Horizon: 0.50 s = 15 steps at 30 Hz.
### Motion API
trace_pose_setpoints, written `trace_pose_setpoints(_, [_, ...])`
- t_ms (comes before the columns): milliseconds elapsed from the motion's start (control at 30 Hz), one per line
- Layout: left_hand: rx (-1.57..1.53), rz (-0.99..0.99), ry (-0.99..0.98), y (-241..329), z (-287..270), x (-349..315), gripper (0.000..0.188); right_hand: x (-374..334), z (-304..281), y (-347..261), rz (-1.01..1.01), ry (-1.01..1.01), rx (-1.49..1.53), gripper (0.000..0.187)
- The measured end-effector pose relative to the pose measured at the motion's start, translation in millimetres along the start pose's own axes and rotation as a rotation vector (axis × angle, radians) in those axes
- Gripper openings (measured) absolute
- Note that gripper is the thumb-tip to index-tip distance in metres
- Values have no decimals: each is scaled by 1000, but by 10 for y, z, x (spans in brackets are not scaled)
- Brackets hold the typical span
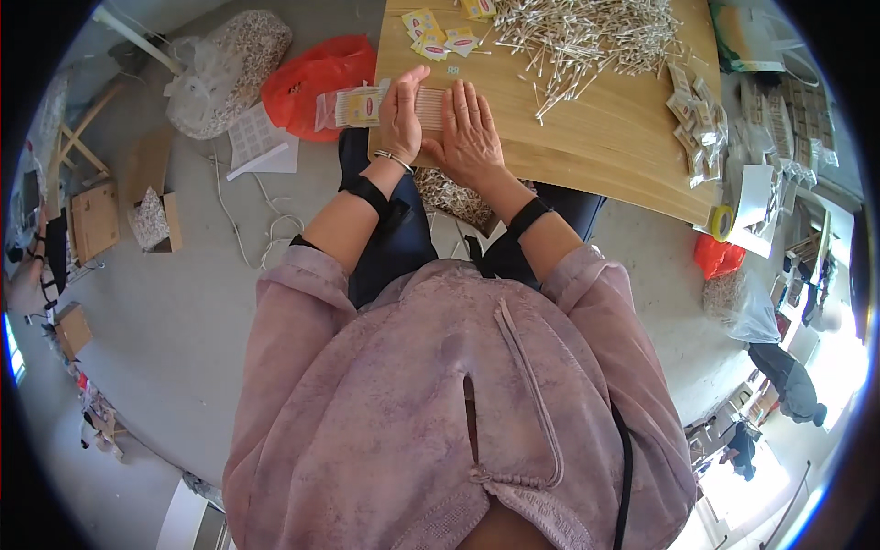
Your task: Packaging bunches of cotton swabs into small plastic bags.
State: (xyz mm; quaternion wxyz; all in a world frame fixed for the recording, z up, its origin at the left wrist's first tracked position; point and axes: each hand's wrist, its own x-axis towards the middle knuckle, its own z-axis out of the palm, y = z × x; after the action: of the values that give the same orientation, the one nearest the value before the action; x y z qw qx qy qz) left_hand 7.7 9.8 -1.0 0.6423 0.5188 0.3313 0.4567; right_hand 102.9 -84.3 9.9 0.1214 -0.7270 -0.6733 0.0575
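A flat row of white cotton swabs (428,108) lies at the near left edge of the wooden table, between my two hands. My left hand (400,117) stands on its edge at the swabs' left end, fingers stretched out. Flat at their right end rests my right hand (467,126), fingers straight and its thumb toward the left hand. Just left of my left hand is a clear plastic bag (327,109) with a yellow and white card (359,107) in it. Whether the swabs reach into the bag is hidden behind my left hand.
A heap of loose cotton swabs (587,37) covers the table's far part. Yellow cards (429,37) lie far left. Filled packs (697,115) and yellow tape (721,223) sit at the right edge. A red bag (316,78) is left; a box of swabs (449,197) stands below.
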Motion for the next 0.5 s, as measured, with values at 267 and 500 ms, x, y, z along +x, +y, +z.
trace_pose_setpoints(267, [637, 140, -76, 280, -163, -226, 29, 17, -24, -25, 11, -29, -39, 89])
trace_pose_setpoints(500, [1252, 394, -517, 422, -375, -604, 38, 57, -97, -58, 36, -137, -64, 101])
